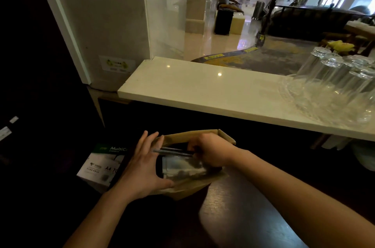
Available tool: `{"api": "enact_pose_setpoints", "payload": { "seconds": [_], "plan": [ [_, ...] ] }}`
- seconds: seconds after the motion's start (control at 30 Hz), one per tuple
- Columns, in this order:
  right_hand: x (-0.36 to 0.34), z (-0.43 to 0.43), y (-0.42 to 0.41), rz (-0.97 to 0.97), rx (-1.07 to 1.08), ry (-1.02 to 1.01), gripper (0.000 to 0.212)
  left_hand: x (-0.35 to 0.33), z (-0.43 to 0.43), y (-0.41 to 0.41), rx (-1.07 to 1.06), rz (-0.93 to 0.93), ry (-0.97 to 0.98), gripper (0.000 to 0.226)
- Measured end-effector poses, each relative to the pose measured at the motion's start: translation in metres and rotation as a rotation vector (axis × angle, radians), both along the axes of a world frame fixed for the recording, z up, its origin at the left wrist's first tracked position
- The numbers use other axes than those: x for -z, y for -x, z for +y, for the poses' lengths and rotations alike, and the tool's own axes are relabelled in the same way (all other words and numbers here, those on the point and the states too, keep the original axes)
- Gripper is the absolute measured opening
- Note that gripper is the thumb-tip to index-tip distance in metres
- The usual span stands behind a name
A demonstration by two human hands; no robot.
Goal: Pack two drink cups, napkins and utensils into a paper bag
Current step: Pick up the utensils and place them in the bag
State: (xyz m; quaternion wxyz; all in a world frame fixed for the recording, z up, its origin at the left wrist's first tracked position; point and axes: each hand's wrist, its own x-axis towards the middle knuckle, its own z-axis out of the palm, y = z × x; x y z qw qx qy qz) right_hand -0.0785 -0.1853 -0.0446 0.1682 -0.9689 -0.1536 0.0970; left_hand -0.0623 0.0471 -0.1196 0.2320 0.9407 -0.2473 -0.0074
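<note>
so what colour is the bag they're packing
Plain brown paper bag, seen in the head view.

The open brown paper bag (211, 185) sits on the dark wooden counter (239, 207), a white paper-ream box (97, 166) just left, clear upturned drinking glasses (332, 77) on the pale stone ledge (203, 89) behind.

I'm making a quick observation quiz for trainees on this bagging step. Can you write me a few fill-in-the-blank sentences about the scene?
1. The right hand lowers slim dark utensils into the ____ bag.
2. The left hand steadies the bag's ____ side.
3. The clear glasses on the white counter stand ____.

Missing words: paper; left; upside down
</note>
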Motion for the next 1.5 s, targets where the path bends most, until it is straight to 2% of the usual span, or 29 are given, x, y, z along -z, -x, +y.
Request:
{"api": "enact_pose_setpoints", "payload": {
  "seconds": [0.17,0.33,0.47,0.7,0.83,1.2,1.5],
  "plan": [
    [0.018,0.003,-0.011,0.116,0.000,0.248,0.035,0.001,0.000,0.002,0.047,0.001,0.005,0.127],
    [0.042,0.007,-0.021,0.146,0.038,0.314,0.035,0.002,-0.002,0.000,0.051,-0.005,0.007,0.128],
    [0.058,0.014,-0.028,0.154,0.074,0.299,0.029,0.004,-0.002,0.000,0.052,-0.021,-0.006,0.128],
    [0.073,0.008,-0.034,0.188,0.078,0.272,0.031,0.006,-0.002,0.001,0.038,-0.038,-0.038,0.129],
    [0.075,0.005,-0.036,0.203,0.084,0.258,0.029,0.003,-0.006,0.000,0.007,-0.082,-0.125,0.123],
    [0.081,0.000,-0.036,0.126,0.174,0.184,0.024,0.002,-0.011,-0.005,-0.034,-0.125,-0.211,0.112],
    [0.066,0.004,-0.024,0.038,0.056,0.195,0.024,0.002,-0.012,-0.006,-0.033,-0.121,-0.200,0.114]
  ]
}}
